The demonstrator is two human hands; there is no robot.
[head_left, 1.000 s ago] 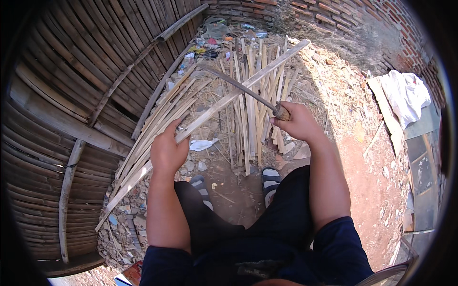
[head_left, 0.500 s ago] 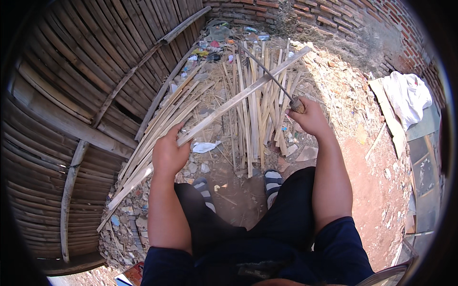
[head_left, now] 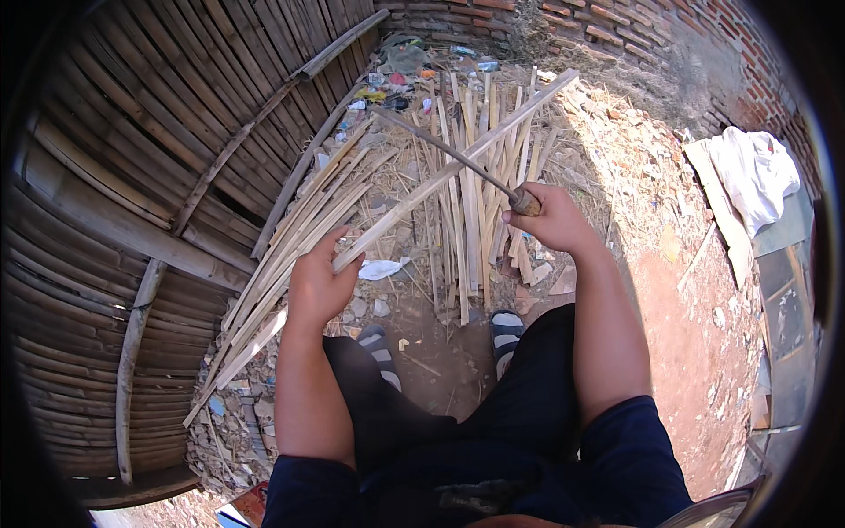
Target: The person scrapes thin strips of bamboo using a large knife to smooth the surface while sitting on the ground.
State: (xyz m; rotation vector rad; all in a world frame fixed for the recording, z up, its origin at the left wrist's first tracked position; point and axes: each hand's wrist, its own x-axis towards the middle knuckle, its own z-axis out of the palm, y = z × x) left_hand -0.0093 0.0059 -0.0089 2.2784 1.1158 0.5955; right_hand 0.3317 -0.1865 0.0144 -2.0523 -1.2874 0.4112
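Observation:
My left hand is closed around the near end of a long, pale bamboo strip. The strip slants away up to the right. In my right hand is the wooden handle of a machete with a long, dark, narrow blade. The blade crosses the strip near its middle and points to the far left; whether it touches or cuts the wood, I cannot tell. Below the strip, a loose bundle of similar strips lies on the ground in front of my feet.
More strips lie along the slatted bamboo wall on the left. A brick wall closes off the far side. Litter and rubble cover the ground. A white cloth hangs over boards at right.
My right hand has moved slightly left, and the machete blade has swung leftward, crossing the strip closer to my left hand. The strip itself has shifted only slightly.

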